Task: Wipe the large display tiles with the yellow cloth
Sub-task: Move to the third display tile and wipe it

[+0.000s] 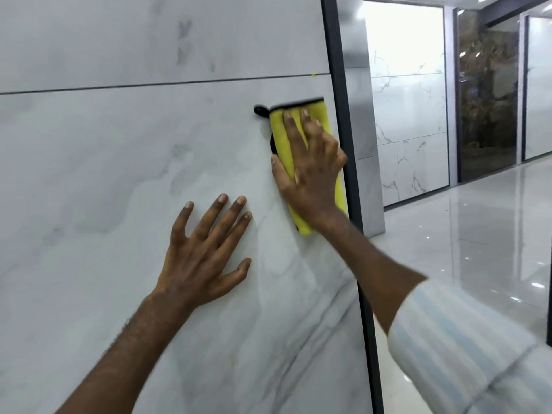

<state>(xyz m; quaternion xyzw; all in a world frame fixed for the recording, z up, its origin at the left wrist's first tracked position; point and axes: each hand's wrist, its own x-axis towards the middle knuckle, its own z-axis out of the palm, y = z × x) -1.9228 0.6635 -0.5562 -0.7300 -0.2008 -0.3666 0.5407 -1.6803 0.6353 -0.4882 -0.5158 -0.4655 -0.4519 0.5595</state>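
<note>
A large upright display tile point(104, 180) of pale grey marble fills the left and middle of the view, with another tile point(149, 34) above it across a thin dark joint. A folded yellow cloth point(282, 138) with black edging lies flat against the lower tile near its right edge. My right hand point(310, 171) presses on the cloth with straight, spread fingers. My left hand point(206, 252) rests flat on the bare tile, below and left of the cloth, fingers spread.
A dark metal frame point(349, 180) runs down the tile's right edge. Beyond it are more veined white display tiles point(412, 127), a dark glass panel point(487, 94) and a glossy pale floor point(478, 234) at the right.
</note>
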